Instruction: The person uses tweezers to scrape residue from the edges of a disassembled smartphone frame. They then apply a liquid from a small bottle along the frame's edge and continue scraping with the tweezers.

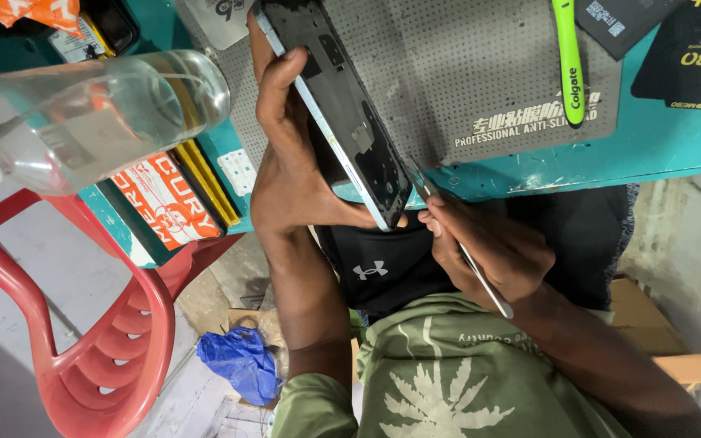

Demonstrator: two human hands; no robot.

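My left hand [290, 174] grips a phone [338, 97] with its back off, showing a dark inner frame with a pale blue edge. The phone is tilted over the near edge of a grey perforated mat [480, 57]. In my right hand [492, 247] I pinch a thin metal tool [421, 182]. Its tip touches the lower corner of the phone, and its handle runs back across my palm. Both hands hover above my lap, just off the teal table edge [578, 162].
A green toothbrush [569, 65] lies on the mat. Black packets [683, 57] sit at the far right. A clear bottle [91, 109] looms close at the left, above an orange box [164, 199]. Below it stand a red plastic chair [115, 341], a blue bag [241, 361] and cardboard [638, 308].
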